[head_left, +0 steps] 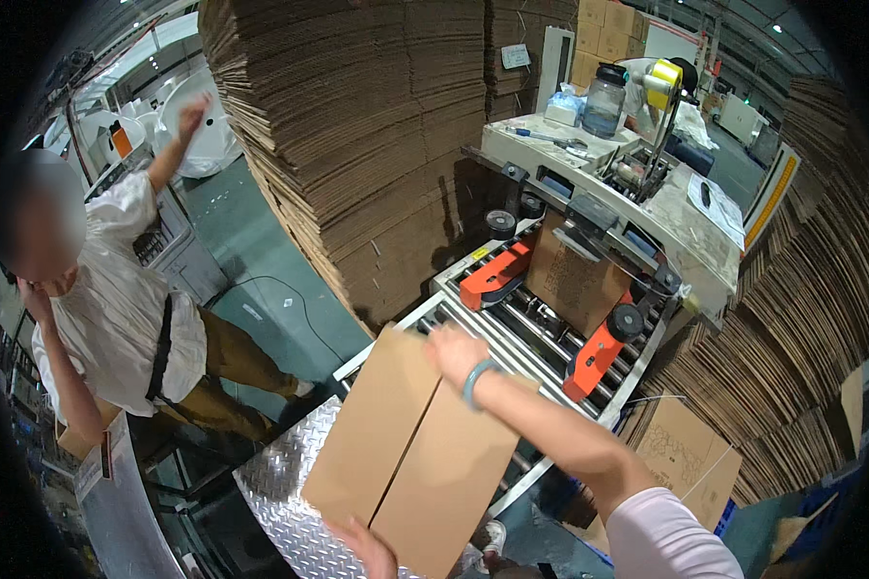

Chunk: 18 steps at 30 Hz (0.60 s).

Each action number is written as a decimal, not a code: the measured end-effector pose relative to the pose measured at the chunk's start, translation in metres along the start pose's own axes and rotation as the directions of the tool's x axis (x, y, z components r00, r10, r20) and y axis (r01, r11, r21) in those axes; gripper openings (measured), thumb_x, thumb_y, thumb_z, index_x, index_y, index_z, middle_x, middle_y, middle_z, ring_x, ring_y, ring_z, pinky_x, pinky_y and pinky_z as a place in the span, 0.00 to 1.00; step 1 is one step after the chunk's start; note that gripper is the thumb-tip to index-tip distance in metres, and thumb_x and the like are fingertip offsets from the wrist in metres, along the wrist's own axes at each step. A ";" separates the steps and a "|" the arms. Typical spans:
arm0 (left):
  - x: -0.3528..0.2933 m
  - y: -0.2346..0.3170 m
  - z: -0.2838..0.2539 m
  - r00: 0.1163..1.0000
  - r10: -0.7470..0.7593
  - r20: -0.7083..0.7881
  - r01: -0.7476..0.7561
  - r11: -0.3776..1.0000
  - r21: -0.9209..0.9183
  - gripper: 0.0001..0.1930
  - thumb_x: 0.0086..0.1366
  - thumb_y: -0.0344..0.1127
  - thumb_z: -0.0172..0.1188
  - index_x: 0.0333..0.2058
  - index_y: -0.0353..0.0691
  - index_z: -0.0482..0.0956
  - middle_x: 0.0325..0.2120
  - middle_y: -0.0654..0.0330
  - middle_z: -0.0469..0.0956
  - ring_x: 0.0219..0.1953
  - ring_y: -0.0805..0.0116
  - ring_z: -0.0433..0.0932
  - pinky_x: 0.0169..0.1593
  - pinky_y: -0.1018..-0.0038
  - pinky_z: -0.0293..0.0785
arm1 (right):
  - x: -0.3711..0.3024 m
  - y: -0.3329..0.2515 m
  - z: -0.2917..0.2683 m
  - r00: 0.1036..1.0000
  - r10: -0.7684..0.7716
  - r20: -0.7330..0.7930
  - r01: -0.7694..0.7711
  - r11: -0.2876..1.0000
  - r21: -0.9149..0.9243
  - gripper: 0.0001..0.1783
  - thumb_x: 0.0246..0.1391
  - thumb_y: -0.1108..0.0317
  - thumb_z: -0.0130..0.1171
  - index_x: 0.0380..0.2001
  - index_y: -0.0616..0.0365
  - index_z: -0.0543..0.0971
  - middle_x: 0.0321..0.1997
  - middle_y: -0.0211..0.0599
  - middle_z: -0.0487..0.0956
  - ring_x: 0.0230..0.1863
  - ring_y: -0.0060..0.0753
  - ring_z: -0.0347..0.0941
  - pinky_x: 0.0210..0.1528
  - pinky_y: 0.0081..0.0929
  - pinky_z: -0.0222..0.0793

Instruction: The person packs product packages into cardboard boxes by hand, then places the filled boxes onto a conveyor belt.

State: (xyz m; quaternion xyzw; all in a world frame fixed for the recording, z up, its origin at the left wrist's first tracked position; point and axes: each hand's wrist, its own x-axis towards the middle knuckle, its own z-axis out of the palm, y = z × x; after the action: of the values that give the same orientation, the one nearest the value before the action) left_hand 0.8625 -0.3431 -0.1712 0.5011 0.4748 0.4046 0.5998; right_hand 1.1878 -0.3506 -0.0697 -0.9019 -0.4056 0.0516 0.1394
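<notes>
A brown cardboard box [456, 465] with its top flaps folded in, a dark seam between them, lies partly on a diamond-plate metal surface and partly over the roller conveyor. At its near left corner, my left hand [367, 550] grips the edge; part of that hand is cut off by the frame. My right hand [456, 353], with a bluish bangle at the wrist, reaches across and holds the box's far end, its fingers slightly blurred. Farther along the rollers, another carton [574, 280] sits between the orange guides of a carton-sealing machine [637, 207].
Orange guide arms [597, 359] with black wheels flank the conveyor rollers [550, 333]. Tall stacks of flattened cardboard [357, 125] stand behind and at right. A co-worker [116, 289] stands at left, one arm raised. A water jug [604, 101] and tape roll [662, 83] are on the machine.
</notes>
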 end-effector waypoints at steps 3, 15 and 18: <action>0.025 0.007 0.108 0.972 0.165 0.166 -0.208 0.933 0.293 0.32 0.66 0.32 0.41 0.62 0.27 0.35 0.63 0.43 0.41 0.66 0.52 0.41 0.65 0.67 0.37 | 0.006 0.084 0.018 0.966 -0.217 -0.141 0.169 0.942 -0.290 0.28 0.57 0.56 0.42 0.56 0.64 0.61 0.65 0.50 0.55 0.68 0.41 0.47 0.66 0.46 0.43; 0.058 -0.009 0.237 0.847 -0.122 0.517 0.022 0.981 0.195 0.32 0.68 0.42 0.40 0.62 0.28 0.40 0.63 0.47 0.46 0.65 0.56 0.46 0.65 0.68 0.42 | 0.001 0.213 -0.043 0.981 0.045 -0.188 -0.063 0.994 -0.088 0.31 0.55 0.49 0.42 0.56 0.58 0.65 0.64 0.43 0.59 0.68 0.38 0.45 0.68 0.45 0.35; 0.061 -0.058 0.109 0.812 -0.113 0.573 -0.227 0.843 0.488 0.27 0.69 0.42 0.40 0.59 0.27 0.53 0.59 0.46 0.57 0.61 0.56 0.57 0.63 0.67 0.50 | -0.112 0.196 -0.008 0.887 -0.078 -0.454 0.255 0.903 0.344 0.26 0.52 0.58 0.51 0.54 0.57 0.68 0.60 0.46 0.63 0.62 0.42 0.57 0.61 0.42 0.53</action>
State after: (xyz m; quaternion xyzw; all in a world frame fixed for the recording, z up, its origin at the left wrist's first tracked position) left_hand 0.9829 -0.3174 -0.2330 0.7615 0.3461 0.1019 0.5386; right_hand 1.2550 -0.5597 -0.1220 -0.8049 -0.4233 -0.0803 0.4082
